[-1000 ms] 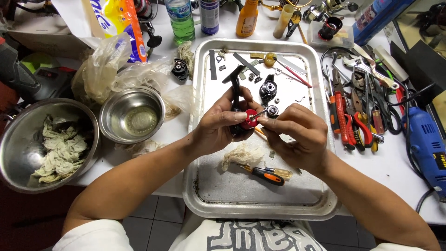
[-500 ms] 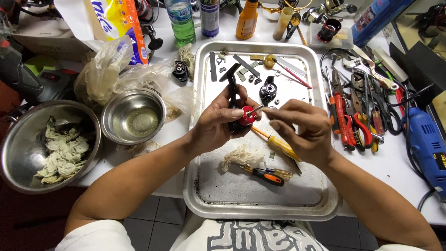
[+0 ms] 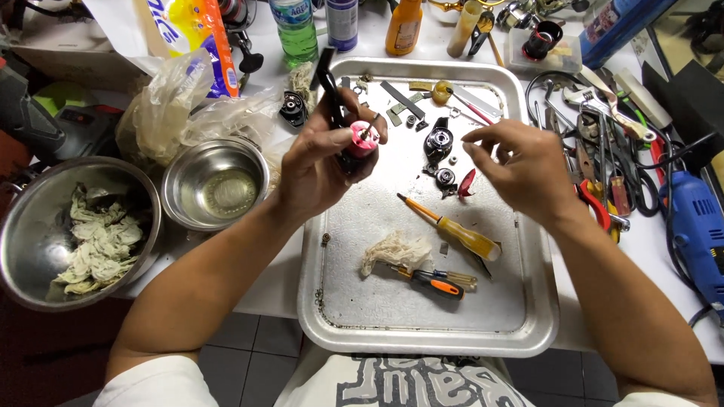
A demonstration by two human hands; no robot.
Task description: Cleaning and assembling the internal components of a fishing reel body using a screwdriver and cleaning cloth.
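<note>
A cluttered white workbench (image 3: 264,290) held a metal tray (image 3: 422,332) at the centre of the frame. Above the tray's upper left, the left hand (image 3: 320,162) gripped a red-and-black fishing reel part (image 3: 358,143). The right hand (image 3: 520,169) hovered empty, fingers loosely spread, over the tray's upper right, near a yellow-handled screwdriver (image 3: 452,230).

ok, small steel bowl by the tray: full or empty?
Nearly empty. The small steel bowl stands upright and its shiny bottom shows, perhaps through a thin clear film. The big bowl beside it holds crumpled rags.
</note>
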